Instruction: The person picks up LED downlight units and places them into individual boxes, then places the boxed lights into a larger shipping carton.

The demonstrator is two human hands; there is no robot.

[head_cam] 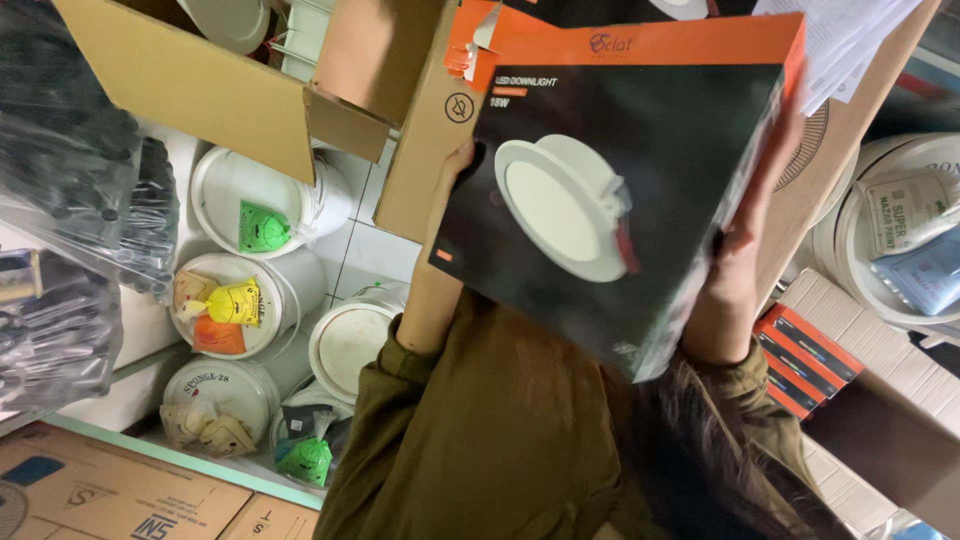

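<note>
Downlight box (640,180): flat black carton with orange top band and a printed picture of a round white recessed lamp; held up at frame centre, tilted, lower corner pointing to 6 o'clock.

Left hand (455,175): at 9 o'clock of the box, fingers wrapped round its left edge, gripping it; olive sleeve (470,430) below.

Right hand (745,250): at 3 o'clock of the box, closed on its right edge, gripping it; fingers mostly hidden behind the carton.

Brown cardboard carton (425,150): directly behind the box at 10 o'clock, bearing an orange label.

Open cardboard flap (200,85): at 11 o'clock of the frame.

White paint buckets (250,200): cluster at 8 o'clock of the box, lids up, seen from above; small green, yellow and orange packets lie on several lids.

Clear plastic bags (70,200) of dark parts: far 9 o'clock.

Stack of orange-and-black boxes (805,355): at 4 o'clock, just beside the right forearm.

White tubs (880,250): at 3 o'clock, holding paper sachets.

Printed cartons (110,490): at 7 o'clock, lying flat.

Dark hair (690,450): at 6 o'clock, below the box.
</note>
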